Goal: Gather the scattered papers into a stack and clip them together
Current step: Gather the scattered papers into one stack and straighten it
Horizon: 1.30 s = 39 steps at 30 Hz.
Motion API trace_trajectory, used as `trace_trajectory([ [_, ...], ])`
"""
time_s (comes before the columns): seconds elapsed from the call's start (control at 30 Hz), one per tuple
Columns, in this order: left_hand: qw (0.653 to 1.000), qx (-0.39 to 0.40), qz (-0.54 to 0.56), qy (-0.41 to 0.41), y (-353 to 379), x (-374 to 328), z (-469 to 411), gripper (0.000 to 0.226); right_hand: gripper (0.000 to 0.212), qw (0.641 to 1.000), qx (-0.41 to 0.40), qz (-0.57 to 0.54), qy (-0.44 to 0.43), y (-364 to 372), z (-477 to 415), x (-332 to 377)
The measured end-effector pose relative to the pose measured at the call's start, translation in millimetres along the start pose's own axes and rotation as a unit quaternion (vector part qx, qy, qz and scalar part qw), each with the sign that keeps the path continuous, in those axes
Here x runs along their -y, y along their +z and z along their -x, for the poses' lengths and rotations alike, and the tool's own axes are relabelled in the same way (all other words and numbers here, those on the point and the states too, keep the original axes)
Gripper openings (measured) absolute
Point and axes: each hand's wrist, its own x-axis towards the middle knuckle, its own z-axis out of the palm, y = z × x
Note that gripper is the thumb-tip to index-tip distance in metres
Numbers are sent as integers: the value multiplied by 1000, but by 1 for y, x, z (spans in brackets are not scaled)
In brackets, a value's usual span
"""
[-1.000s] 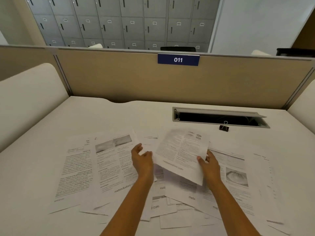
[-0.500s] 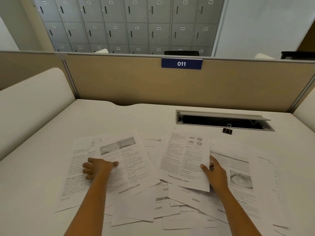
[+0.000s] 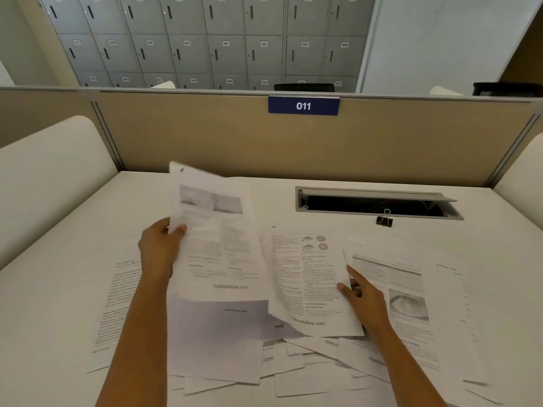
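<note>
Head view. Desk (image 3: 73, 239): white, bounded at the back by a tan partition (image 3: 191, 136) bearing a blue label (image 3: 303, 106) marked 011; grey lockers (image 3: 205, 39) beyond. Papers (image 3: 123, 304): printed pages, loose and overlapping, spread across the near half of the desk from left to right, several slanted, none squared into a stack. Left hand (image 3: 160, 248): raised above the left part of the spread, thumb on the front and fingers behind, pinching the left edge of the lifted sheet (image 3: 217, 236). Lifted sheet: clear of the desk, tilted, its top toward the partition, blurred; a grey picture band near the top, text below. Right hand (image 3: 364, 298): low over the papers to the right of centre, thumb laid on the right edge of the second sheet (image 3: 302, 277), index finger straight along that edge, other fingers curled, nipping the sheet there. Second sheet: dense text with small round figures at the top, its lower edge casting a shadow on the pages beneath. Clip (image 3: 384, 220): black binder clip, wire handles up, standing apart from the papers at the near rim of the slot (image 3: 376, 202), a long dark opening set into the desk.
</note>
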Motion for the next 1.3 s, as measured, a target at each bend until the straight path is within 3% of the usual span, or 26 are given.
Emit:
trace_trajectory([
  [0.13, 993, 103, 51, -19, 29, -9, 6, 36, 50, 1000, 6, 9, -9, 0, -3, -2],
  [0.47, 972, 209, 93, -62, 97, -4, 33, 30, 44, 999, 48, -9, 9, -6, -12, -11],
  [0.6, 972, 218, 87, -24, 111, -16, 40, 31, 27, 998, 47, -31, 28, -12, -5, -10],
  [0.7, 972, 229, 53, -5, 126, -9, 45, 31, 79, 980, 79, -135, 123, -19, 3, -7],
  [0.77, 972, 234, 9, 3, 136, 5, 48, 31, 70, 974, 102, -153, 135, -19, 0, -9],
  [0.93, 968, 243, -68, -12, 146, 42, 50, 36, 54, 966, 48, -208, 145, -14, -19, -5],
  [1.07, 970, 232, -66, -9, 148, 48, 47, 47, 31, 986, 65, -118, 96, -12, -16, -4],
  [1.3, 978, 120, -166, 25, 118, 63, 14, 60, 36, 996, 29, -60, 65, -7, -13, -4],
])
